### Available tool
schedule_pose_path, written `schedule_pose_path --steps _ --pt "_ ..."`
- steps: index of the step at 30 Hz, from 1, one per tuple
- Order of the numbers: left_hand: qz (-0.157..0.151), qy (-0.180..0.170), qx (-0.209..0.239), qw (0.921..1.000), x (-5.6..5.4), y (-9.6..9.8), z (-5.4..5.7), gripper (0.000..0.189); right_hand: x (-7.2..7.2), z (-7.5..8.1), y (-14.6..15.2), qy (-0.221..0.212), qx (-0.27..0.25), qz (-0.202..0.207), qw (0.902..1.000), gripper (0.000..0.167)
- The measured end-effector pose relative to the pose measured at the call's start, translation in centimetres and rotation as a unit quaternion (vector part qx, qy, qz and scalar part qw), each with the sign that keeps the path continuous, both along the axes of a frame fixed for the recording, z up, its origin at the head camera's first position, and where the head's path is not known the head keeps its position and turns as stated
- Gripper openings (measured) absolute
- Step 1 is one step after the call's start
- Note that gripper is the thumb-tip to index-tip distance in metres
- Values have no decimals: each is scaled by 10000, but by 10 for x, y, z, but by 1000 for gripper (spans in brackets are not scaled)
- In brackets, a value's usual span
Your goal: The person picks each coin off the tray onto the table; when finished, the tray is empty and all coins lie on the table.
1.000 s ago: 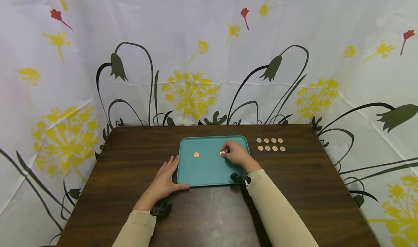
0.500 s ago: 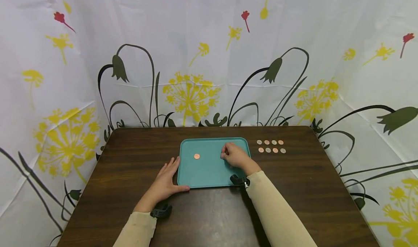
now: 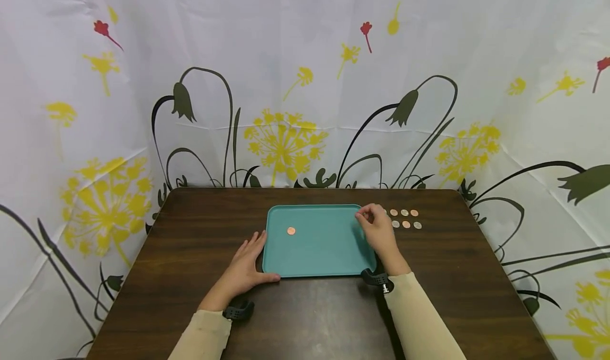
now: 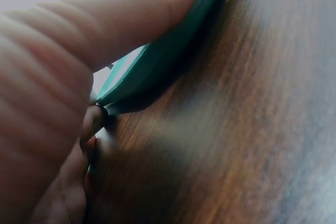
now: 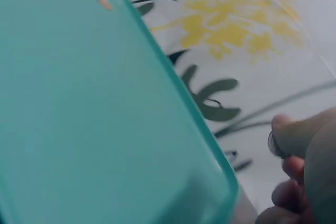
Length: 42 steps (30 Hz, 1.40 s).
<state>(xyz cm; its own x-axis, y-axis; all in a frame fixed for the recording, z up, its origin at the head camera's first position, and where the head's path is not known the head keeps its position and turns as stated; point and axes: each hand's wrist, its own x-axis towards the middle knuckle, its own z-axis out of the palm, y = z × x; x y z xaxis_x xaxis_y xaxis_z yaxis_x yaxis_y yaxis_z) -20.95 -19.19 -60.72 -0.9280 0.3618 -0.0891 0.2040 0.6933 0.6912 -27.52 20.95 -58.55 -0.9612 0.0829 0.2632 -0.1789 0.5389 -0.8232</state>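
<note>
My right hand (image 3: 378, 230) is over the far right corner of a teal tray (image 3: 324, 243). In the right wrist view it pinches a silver coin (image 5: 275, 144) between thumb and fingers. One copper penny (image 3: 291, 231) lies flat in the left part of the tray. At the tray's near left corner rests my left hand (image 3: 245, 270), fingers spread along the left side and thumb on the front edge. The left wrist view shows the thumb (image 4: 157, 9) against the tray's edge.
Several copper and silver coins (image 3: 406, 224) lie in two rows right of the tray, some hidden behind the right hand. The dark wooden table (image 3: 314, 317) reaches a white flowered curtain (image 3: 305, 32) at the back.
My right hand has lifted the silver coin off the tray and moved right with it to the tray's right edge. The left hand has stayed at its corner. The head view has shifted slightly.
</note>
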Motion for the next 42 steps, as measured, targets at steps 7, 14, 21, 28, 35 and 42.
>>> schedule_pose_path --steps 7,14,21,28,35,42 --pt "-67 14 -48 10000 0 0 3 134 29 -13 42 -391 -336 -1047 9932 16" --pt "-18 131 -117 9998 -3 -4 6 134 40 -26 60 -957 -1830 -1124 9720 21" --pt "-36 124 -92 9999 -8 -3 10 135 36 -25 61 -1377 -1363 -1285 9726 16" --pt "13 133 -67 9999 -9 -2 10 135 30 -16 60 -1553 -869 -1441 9734 14" --pt "36 65 -93 9999 -8 -1 7 136 30 -13 60 -1609 -816 -1493 9722 11" --pt "15 -21 -133 9999 -2 -1 0 136 36 -22 61 -1631 -752 -1543 9716 10"
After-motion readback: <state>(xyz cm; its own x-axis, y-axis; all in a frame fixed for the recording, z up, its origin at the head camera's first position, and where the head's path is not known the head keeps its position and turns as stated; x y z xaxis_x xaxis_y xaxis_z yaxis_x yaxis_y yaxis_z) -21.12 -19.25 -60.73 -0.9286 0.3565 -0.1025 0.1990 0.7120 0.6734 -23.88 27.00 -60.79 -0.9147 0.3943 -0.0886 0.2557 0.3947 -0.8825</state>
